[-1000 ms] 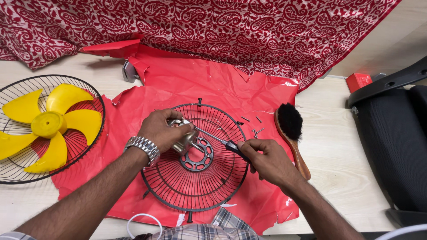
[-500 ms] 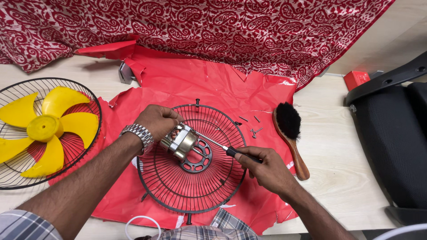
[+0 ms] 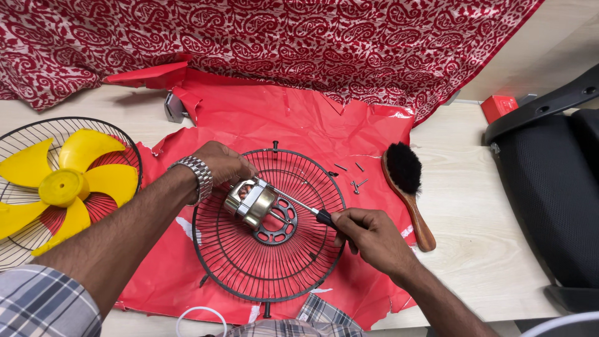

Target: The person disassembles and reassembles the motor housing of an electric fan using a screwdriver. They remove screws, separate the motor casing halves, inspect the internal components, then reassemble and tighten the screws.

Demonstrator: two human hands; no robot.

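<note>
While steadying the fan motor (image 3: 251, 202) over the hub of the black wire guard (image 3: 269, 224), now tipped further toward the near side than a moment ago, left hand (image 3: 219, 163) cupped around it, right hand (image 3: 368, 235) fist-closed on the screwdriver (image 3: 312, 212), tip against the casing.

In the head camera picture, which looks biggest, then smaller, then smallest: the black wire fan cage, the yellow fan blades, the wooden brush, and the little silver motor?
1. Black wire fan cage
2. Yellow fan blades, partly cut off at the picture's edge, so their true spread is unsure
3. Wooden brush
4. Silver motor, held by the left hand
</note>
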